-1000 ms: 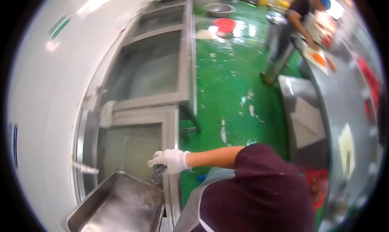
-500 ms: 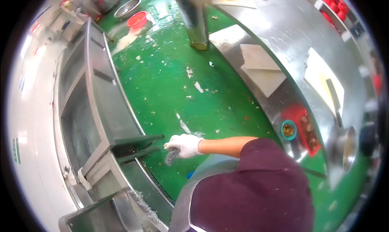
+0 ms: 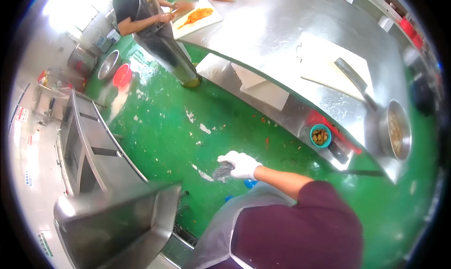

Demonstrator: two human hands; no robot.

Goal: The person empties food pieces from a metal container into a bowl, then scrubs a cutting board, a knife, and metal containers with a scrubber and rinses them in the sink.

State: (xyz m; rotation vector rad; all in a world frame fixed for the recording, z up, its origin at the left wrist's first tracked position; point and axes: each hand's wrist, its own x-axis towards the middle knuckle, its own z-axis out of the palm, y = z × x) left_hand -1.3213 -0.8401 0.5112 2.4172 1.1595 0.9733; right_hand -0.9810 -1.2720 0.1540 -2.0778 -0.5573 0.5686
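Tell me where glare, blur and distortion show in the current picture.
Head view: glare whites out a patch at upper left, and the steel table shines with reflections; head view: the metal pan has a smeared upper rim; head view: the table's edge bows, wide-angle style, inside black corners.

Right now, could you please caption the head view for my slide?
A gloved hand holds a grey scourer over green flooring, a metal pan lower left.

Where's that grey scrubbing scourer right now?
In the head view, the grey scourer is just below centre, gripped in the person's gloved right hand, seen against the green floor, up and right of the steel pan.
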